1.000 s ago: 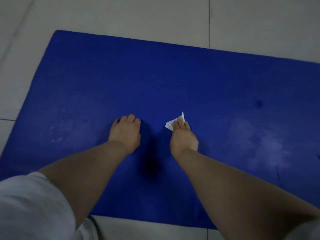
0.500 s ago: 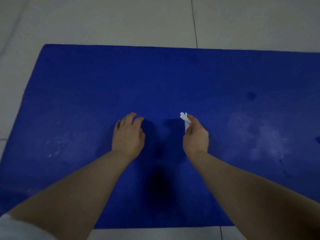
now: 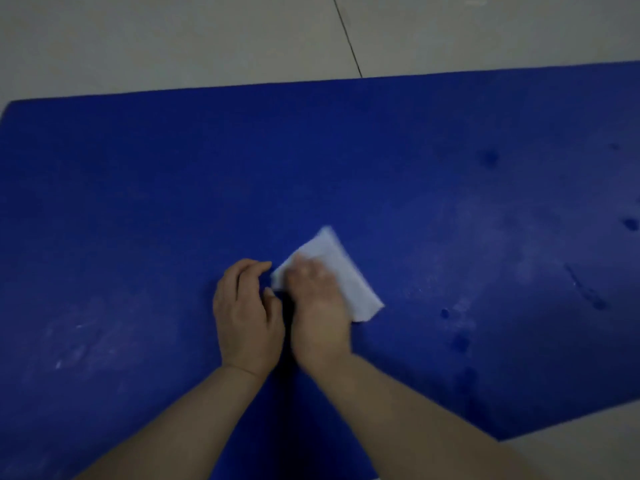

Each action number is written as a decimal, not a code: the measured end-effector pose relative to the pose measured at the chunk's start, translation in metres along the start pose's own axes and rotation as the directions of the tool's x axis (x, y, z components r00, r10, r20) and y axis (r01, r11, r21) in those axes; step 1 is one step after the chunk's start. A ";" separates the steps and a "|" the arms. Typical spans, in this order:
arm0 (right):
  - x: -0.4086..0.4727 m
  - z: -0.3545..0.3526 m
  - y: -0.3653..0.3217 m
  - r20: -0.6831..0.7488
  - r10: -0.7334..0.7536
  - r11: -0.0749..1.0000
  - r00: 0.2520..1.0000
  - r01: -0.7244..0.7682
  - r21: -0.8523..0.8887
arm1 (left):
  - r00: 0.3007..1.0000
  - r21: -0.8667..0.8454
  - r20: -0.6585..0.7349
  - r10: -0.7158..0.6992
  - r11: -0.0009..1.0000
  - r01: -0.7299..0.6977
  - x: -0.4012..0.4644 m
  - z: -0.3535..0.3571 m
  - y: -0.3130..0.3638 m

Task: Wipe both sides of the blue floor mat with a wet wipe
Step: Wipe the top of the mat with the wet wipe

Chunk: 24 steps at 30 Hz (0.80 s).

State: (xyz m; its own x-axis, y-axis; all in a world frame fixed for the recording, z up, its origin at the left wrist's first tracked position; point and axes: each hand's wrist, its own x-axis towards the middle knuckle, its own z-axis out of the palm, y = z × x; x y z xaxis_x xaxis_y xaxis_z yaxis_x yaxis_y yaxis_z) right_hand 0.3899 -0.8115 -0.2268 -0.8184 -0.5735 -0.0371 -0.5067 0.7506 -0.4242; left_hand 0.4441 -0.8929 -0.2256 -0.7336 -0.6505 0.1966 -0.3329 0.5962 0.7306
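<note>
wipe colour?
White. The wet wipe lies on the blue floor mat under the right hand; head view, the only one.

Matt blue mat, soft white wipe, pale tiled floor

The blue floor mat (image 3: 173,188) looks like matt foam or rubber with a fine even grain; pale chalky smears and a few darker spots mark its surface; the wet wipe (image 3: 341,271) is thin white non-woven cloth, soft and dull, blurred at its edges; the floor (image 3: 173,36) is smooth pale tile with a faint sheen and a thin dark grout line.
</note>
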 end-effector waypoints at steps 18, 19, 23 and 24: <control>-0.019 0.006 -0.015 0.215 -0.577 0.780 0.788 0.610 -0.144 | 1.000 0.025 -0.013 -0.027 0.999 0.027 -0.040 -0.032 -0.034; -0.025 -0.007 0.001 0.195 -0.549 0.799 0.813 0.579 -0.164 | 1.000 0.037 -0.005 -0.024 0.999 0.024 -0.041 -0.032 -0.035; -0.044 -0.065 0.108 -0.033 -0.080 0.982 0.996 0.073 -0.173 | 0.995 0.130 0.061 0.074 0.988 -0.081 -0.046 -0.028 -0.033; -0.046 -0.076 0.131 -0.050 0.063 0.983 0.997 -0.071 -0.170 | 0.992 0.160 0.077 0.102 0.981 -0.113 -0.046 -0.026 -0.033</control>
State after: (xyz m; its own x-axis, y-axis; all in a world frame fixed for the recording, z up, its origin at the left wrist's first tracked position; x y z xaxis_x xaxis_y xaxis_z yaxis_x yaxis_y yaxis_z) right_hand 0.3408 -0.6615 -0.2117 -0.8613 -0.5078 -0.0183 -0.4862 0.8340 -0.2607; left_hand 0.5043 -0.8951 -0.2413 -0.8070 -0.5484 0.2188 -0.3385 0.7334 0.5895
